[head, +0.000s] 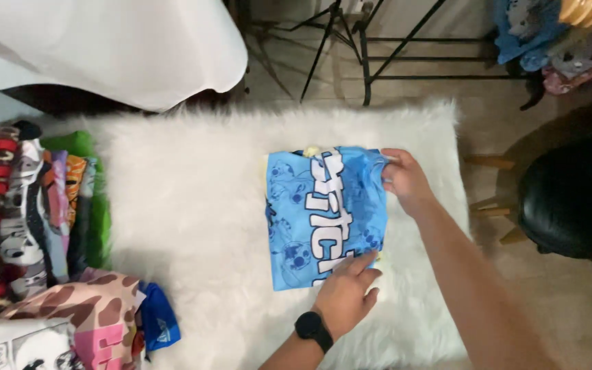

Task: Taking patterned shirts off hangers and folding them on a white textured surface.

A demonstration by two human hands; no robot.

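Lying folded on the white furry rug (193, 205), a blue printed garment (323, 212) is pressed flat by the open left hand (347, 294); its far edge is pinched in the right hand (405, 179), keeping it taut.

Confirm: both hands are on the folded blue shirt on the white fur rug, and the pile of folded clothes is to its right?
Not quite. The head view shows the pile to the left of the blue shirt, not the right. The rest holds: left hand and right hand are both on the shirt, on the white rug.
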